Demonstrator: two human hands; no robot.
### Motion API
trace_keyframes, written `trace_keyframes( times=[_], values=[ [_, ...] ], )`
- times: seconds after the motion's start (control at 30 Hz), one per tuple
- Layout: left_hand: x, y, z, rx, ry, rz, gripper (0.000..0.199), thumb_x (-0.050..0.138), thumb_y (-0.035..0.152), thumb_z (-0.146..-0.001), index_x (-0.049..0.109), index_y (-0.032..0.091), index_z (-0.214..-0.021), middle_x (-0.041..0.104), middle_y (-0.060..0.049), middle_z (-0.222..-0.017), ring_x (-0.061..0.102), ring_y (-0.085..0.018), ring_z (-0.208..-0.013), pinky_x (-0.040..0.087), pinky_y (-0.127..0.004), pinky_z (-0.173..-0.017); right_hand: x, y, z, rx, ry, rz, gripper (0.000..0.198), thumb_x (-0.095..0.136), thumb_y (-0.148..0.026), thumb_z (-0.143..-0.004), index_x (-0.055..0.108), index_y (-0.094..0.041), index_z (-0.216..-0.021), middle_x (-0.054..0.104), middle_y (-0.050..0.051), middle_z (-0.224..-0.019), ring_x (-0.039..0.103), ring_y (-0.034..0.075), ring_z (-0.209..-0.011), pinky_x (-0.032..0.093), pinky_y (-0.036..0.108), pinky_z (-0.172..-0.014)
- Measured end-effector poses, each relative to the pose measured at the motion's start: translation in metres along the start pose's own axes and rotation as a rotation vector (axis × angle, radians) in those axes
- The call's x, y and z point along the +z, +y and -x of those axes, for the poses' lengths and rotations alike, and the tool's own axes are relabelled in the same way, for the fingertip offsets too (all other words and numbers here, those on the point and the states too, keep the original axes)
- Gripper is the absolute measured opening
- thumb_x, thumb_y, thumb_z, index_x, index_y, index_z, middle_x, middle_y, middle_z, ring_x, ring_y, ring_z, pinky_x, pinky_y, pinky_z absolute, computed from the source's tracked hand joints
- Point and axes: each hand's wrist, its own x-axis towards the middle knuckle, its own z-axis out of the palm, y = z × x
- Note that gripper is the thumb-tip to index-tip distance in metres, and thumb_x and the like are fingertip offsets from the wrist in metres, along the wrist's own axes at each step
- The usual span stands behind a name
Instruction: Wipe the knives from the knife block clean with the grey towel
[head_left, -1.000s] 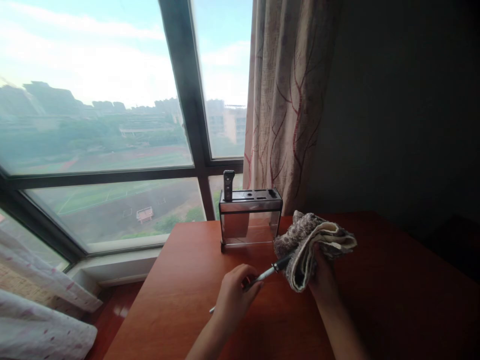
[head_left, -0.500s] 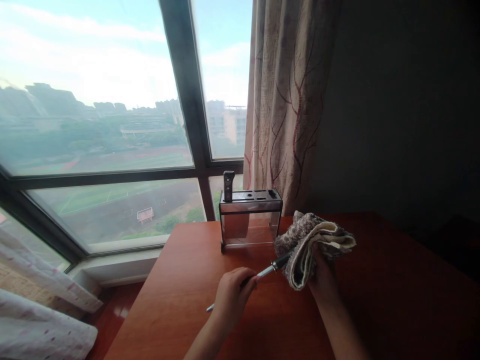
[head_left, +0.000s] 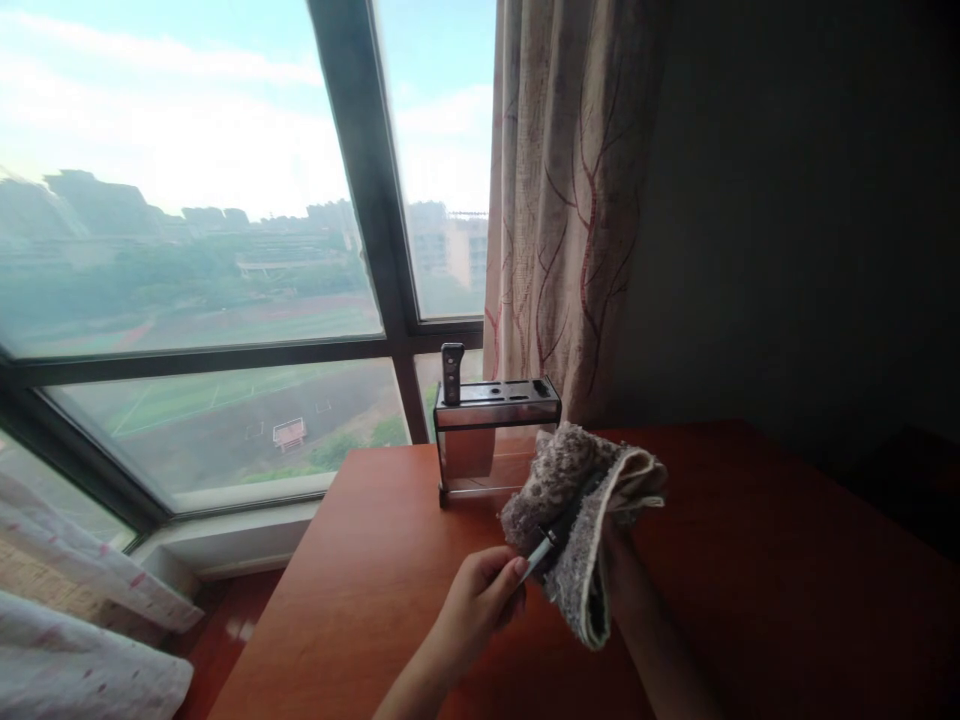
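My left hand (head_left: 484, 592) is closed around the metal rod of a sharpening steel (head_left: 539, 554), thumb lying along it. The steel's dark handle runs up to the right into the folds of a grey-brown fluffy towel (head_left: 581, 530) with a pale underside. From behind and below, my right hand (head_left: 621, 565) grips this towel, its fingers mostly hidden by the cloth. The towel lies around the handle, near the guard. Just behind it stands a clear-sided knife block (head_left: 501, 408) with one black knife handle (head_left: 451, 373) sticking up at its left end.
A reddish-brown wooden table (head_left: 352, 590) spreads beneath my hands. Beyond it are a large window (head_left: 390, 345) with dark frames and a patterned curtain (head_left: 570, 230). White spotted fabric (head_left: 90, 655) hangs at the lower left. The right side is dark.
The towel has moved left and down along the steel and now covers more of its handle and guard. It overlaps the knife block's right side. My left hand still holds the rod.
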Motion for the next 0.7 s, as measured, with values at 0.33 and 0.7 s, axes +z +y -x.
trace_keyframes(
  times=[0.33,0.7],
  values=[
    [-0.001,0.005,0.003,0.369,0.291,-0.629,0.023,0.054,0.036,-0.086,0.067,0.018,-0.091,0.066,-0.006,-0.077,0.058,-0.017,-0.067,0.042,-0.024,-0.064,0.008,0.004,-0.002,-0.053,0.162,-0.097,0.046,0.083,-0.036,-0.058,0.066,-0.027,-0.100,0.073,-0.003,-0.086,0.068,0.019,-0.080,0.056,0.031,-0.072],
    [0.002,0.011,0.006,0.208,0.068,-0.412,0.032,0.049,0.041,-0.089,0.063,0.016,-0.073,0.059,-0.001,-0.060,0.050,-0.012,-0.055,0.035,-0.022,-0.054,-0.003,-0.006,-0.011,0.067,0.129,-0.158,0.045,0.067,-0.062,-0.065,0.069,-0.028,-0.094,0.074,0.000,-0.095,0.068,0.026,-0.090,0.055,0.043,-0.081]
  ],
)
